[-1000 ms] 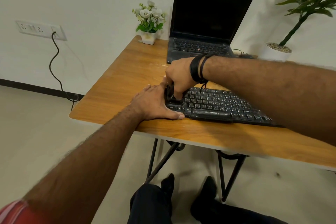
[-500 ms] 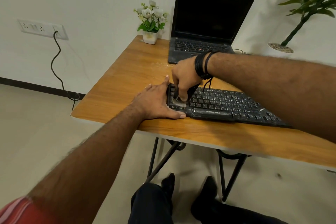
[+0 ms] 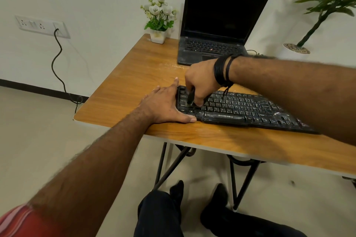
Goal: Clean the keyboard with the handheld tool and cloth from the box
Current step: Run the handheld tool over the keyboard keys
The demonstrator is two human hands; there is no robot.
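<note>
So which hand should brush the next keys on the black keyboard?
Probably the right hand: it grips the small dark handheld tool over the black keyboard. The left hand lies flat, steadying its end.

keyboard (image 3: 240, 108) 1 | laptop (image 3: 217, 25) 1 | plants 2 (flower pot (image 3: 158, 23), leafy plant (image 3: 325, 5)) | hands 2 | tool (image 3: 191, 97) seemingly 1

A plain office or home study. A wooden folding bench (image 3: 134, 75) carries an open laptop (image 3: 217, 25) and small potted flowers (image 3: 159, 19). A wall socket (image 3: 41, 26) and leafy plant (image 3: 331, 2) flank it.
</note>
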